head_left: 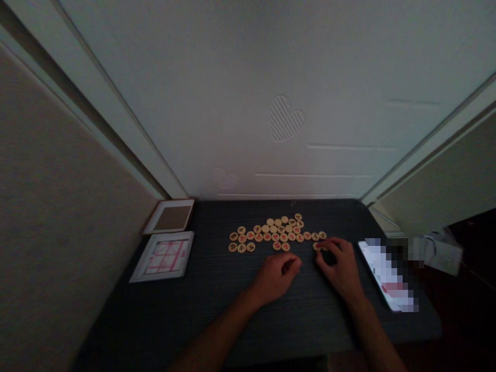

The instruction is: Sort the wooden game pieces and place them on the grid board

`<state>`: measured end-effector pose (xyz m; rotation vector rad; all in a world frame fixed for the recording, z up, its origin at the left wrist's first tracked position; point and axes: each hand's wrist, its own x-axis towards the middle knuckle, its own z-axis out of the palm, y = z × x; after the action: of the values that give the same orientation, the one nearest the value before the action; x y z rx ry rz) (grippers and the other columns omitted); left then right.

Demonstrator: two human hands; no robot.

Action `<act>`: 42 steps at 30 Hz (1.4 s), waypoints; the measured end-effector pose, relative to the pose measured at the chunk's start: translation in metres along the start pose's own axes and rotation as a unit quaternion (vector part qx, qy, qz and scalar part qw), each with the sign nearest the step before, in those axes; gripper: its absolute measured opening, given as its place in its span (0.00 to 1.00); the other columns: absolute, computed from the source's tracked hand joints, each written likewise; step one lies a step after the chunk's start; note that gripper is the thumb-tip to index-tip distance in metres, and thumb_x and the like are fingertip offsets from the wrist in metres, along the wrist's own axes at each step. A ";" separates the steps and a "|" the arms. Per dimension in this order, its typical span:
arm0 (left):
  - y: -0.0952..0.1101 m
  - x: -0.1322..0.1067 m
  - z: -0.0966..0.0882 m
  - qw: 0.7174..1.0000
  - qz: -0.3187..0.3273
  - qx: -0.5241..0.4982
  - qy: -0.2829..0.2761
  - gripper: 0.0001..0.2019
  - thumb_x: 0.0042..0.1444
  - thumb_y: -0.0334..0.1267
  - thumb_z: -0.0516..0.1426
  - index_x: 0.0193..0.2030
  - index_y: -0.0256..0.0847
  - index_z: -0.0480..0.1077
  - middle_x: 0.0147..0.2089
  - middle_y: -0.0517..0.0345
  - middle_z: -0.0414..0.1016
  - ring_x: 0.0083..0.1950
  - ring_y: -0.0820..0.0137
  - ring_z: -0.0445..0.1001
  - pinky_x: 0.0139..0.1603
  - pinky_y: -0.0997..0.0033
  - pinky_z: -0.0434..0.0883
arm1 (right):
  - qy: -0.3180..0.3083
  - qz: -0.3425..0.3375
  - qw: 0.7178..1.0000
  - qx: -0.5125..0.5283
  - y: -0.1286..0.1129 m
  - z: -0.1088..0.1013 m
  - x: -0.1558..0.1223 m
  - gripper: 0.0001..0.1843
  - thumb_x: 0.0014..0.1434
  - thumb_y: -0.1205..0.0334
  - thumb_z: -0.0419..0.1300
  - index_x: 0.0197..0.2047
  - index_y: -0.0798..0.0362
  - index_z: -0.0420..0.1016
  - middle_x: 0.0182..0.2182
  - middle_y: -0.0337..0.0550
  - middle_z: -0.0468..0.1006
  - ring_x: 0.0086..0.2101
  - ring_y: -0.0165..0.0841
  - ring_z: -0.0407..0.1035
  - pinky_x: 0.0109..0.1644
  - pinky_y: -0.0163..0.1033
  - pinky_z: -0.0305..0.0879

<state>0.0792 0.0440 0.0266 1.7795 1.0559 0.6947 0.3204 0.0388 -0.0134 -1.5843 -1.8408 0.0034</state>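
Pale tan round wooden discs (267,237), marked with black or red characters or showing plain faces, lie flat near the far side of a dark, wood-grained rectangular tabletop (217,294). A long row runs left to right; more discs cluster above its middle and right part, several of them plain. Below the row lie 3 black-marked discs at the left and 2 red-marked discs near the middle.

The right hand (341,266) is at the right end of the row, its thumb and fingers curved around a small group of discs below the row, at least 1 of them red-marked. The fingertips are at these discs, but I cannot tell whether they pinch 1 or merely touch it.

The left hand (277,275) is just below the middle discs, its fingers curled inward and the thumb close to the index finger; I cannot tell whether anything is inside.

At the left edge sit a shallow white rectangular tray with red lines (166,257) and, behind it, a shallow pale-rimmed box with a brown base (173,219). A white smartphone with a lit, pixelated screen (382,271) lies right of the right hand. Behind the tabletop stands a white panel with embossed hearts (240,124).
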 end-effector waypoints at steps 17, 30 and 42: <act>0.008 0.001 -0.014 0.996 -0.003 -0.052 -0.067 0.16 0.69 0.47 0.51 0.43 0.40 0.76 0.39 0.55 0.81 0.37 0.70 0.78 0.42 0.71 0.73 | 0.007 -0.001 1.000 0.019 -0.002 0.001 0.000 0.11 0.59 0.63 0.60 0.45 0.47 0.79 0.44 0.47 0.75 0.46 0.44 0.69 0.51 0.51 0.69; -0.016 0.081 -0.123 0.979 -0.001 0.200 0.045 0.13 0.60 0.43 0.58 0.45 0.39 0.78 0.45 0.50 0.82 0.45 0.62 0.79 0.50 0.63 0.74 | 0.062 0.017 0.996 0.059 0.003 0.002 0.001 0.08 0.62 0.62 0.58 0.41 0.49 0.77 0.41 0.48 0.77 0.44 0.43 0.69 0.49 0.50 0.68; -0.040 0.089 -0.123 0.965 -0.007 0.262 -0.002 0.17 0.53 0.47 0.64 0.45 0.40 0.78 0.45 0.50 0.81 0.45 0.62 0.79 0.49 0.64 0.75 | 0.067 0.031 0.994 0.080 0.002 0.000 0.002 0.08 0.63 0.61 0.56 0.40 0.50 0.77 0.38 0.47 0.78 0.42 0.42 0.70 0.49 0.48 0.68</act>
<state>0.0074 0.1828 0.0428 2.2140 1.3347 0.4210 0.3221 0.0417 -0.0134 -1.4938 -1.6457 0.0688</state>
